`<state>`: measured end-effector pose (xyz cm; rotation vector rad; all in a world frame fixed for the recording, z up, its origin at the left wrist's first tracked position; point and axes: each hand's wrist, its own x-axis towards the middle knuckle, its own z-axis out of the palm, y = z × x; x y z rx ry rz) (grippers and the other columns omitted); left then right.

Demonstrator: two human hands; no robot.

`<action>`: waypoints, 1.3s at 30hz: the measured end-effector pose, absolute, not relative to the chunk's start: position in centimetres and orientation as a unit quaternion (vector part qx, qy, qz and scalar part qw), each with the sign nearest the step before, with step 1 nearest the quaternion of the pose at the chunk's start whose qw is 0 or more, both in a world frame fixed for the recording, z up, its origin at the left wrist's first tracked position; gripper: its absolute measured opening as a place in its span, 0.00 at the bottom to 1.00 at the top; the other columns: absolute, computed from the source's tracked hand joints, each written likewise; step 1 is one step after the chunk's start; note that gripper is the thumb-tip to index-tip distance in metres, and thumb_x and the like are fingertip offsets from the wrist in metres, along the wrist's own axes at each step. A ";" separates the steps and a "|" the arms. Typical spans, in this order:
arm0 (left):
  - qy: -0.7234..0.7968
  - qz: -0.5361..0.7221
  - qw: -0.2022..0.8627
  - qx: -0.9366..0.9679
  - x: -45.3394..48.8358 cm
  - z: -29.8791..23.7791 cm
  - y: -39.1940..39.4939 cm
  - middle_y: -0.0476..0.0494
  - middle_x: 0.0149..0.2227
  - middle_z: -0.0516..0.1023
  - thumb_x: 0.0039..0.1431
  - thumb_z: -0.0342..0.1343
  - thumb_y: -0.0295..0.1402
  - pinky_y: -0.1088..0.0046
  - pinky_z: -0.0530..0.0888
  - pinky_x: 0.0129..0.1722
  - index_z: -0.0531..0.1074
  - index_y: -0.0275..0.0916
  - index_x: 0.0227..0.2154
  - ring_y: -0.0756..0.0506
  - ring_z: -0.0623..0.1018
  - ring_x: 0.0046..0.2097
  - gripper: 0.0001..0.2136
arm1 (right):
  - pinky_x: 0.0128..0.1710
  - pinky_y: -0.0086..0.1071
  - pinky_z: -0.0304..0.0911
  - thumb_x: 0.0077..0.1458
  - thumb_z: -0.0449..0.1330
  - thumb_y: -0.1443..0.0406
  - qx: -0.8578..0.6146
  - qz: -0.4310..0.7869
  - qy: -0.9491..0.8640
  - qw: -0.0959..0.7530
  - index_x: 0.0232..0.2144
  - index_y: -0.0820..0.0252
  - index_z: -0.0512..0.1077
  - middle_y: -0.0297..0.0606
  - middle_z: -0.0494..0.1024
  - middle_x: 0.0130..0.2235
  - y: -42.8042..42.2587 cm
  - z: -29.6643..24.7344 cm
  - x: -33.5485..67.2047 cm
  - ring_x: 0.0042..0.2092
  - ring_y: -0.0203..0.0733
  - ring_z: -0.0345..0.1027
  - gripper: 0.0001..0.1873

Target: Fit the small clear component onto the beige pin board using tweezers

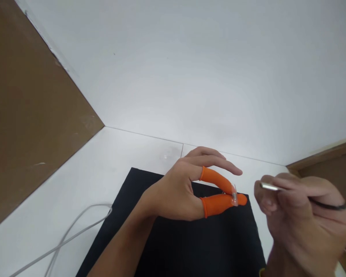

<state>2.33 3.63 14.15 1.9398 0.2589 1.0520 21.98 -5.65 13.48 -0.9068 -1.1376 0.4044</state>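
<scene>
Tiny clear piece (235,197), pinched at the fingertips above a work mat, with a tool held close by.

Nearest the camera, at lower right, the right hand (302,227) is curled closed around a slender tool (268,187). The tool's bright metal end juts past the fingers toward the left, and its dark end trails to the right. The hand is blurred, so the shape of the tool's tip cannot be told.

Just beyond it and to the left, the left hand (175,192) reaches in from the bottom edge, palm turned sideways. Thumb and forefinger wear orange finger cots (217,204) and are pressed together on the piece. It sits at their very tips and shows only as a small glint. The other three fingers stretch out loosely behind.

Piece and metal end lie near each other but apart, both raised over the black mat (175,246) and touching nothing else. Judged from this, the step in hand is the approach of tool to piece, with no contact made. Closing that gap calls for a steady pinch and a slow, fine movement of the right hand, since the piece is small and easily dropped.

A white cable (75,230) loops across the white table (103,161) left of the mat. Farther back stands a white wall (190,69), with a brown panel (23,115) at left.
</scene>
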 end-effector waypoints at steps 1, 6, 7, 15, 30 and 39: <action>0.107 0.423 0.446 0.781 2.4 14.3 3.8 0.42 0.52 0.87 0.60 0.69 0.25 0.62 0.76 0.63 0.82 0.40 0.32 0.42 0.78 0.59 0.04 | 0.22 0.34 0.65 0.60 0.72 0.65 -0.409 0.203 -0.548 0.701 0.37 0.56 0.84 0.33 0.80 0.28 -6.1 13.6 22.3 0.24 0.34 0.68 0.02; 0.113 0.421 0.449 0.780 2.7 14.7 4.2 0.42 0.52 0.86 0.60 0.69 0.24 0.62 0.77 0.62 0.82 0.40 0.32 0.41 0.77 0.60 0.05 | 0.23 0.35 0.68 0.65 0.68 0.64 -0.401 0.246 -0.616 0.631 0.45 0.52 0.84 0.34 0.81 0.28 -7.0 13.8 22.6 0.29 0.39 0.73 0.07; 0.111 0.422 0.449 0.780 2.6 14.6 4.1 0.42 0.51 0.87 0.59 0.69 0.24 0.62 0.76 0.62 0.82 0.40 0.32 0.42 0.78 0.60 0.05 | 0.24 0.36 0.68 0.64 0.69 0.64 -0.411 0.225 -0.595 0.653 0.43 0.52 0.84 0.32 0.79 0.26 -6.8 13.9 22.3 0.27 0.38 0.71 0.06; 0.104 0.430 0.445 0.779 2.2 14.2 3.8 0.41 0.51 0.87 0.59 0.70 0.24 0.63 0.76 0.63 0.81 0.39 0.32 0.42 0.78 0.59 0.05 | 0.23 0.33 0.65 0.62 0.71 0.63 -0.412 0.219 -0.533 0.705 0.37 0.54 0.84 0.31 0.79 0.27 -5.9 13.8 21.8 0.24 0.34 0.67 0.02; 0.101 0.430 0.445 0.779 2.2 13.8 3.9 0.38 0.51 0.87 0.59 0.70 0.24 0.67 0.75 0.64 0.82 0.36 0.32 0.43 0.78 0.59 0.04 | 0.29 0.41 0.71 0.57 0.73 0.56 -0.407 0.257 -0.590 0.648 0.42 0.44 0.84 0.34 0.79 0.27 -6.8 13.7 21.6 0.30 0.43 0.73 0.10; 0.116 0.423 0.453 0.776 3.3 14.4 4.5 0.40 0.51 0.87 0.59 0.70 0.23 0.67 0.75 0.63 0.82 0.37 0.32 0.43 0.77 0.59 0.04 | 0.18 0.34 0.67 0.62 0.69 0.65 -0.361 0.273 -0.680 0.577 0.48 0.51 0.84 0.33 0.78 0.24 -6.3 14.8 23.1 0.23 0.39 0.71 0.11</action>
